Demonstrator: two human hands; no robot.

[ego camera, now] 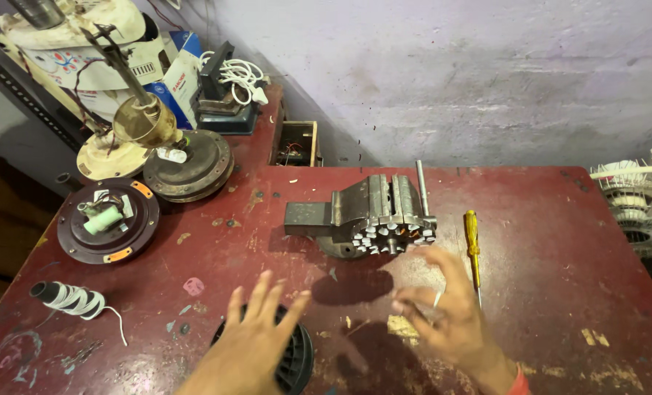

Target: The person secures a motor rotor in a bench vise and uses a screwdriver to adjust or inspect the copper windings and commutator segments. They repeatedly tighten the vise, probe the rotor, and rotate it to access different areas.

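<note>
Head view: left hand (256, 333) splayed over ribbed black disc (297, 358); right hand (443, 311) blurred, grip unclear.

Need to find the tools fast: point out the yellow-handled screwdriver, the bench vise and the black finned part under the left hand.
yellow-handled screwdriver (473, 238): head view, on its yellow handle.
bench vise (355, 205): head view, on the grey jaw block.
black finned part (299, 358): head view, on its ribbed side right of the left hand (256, 333).
</note>
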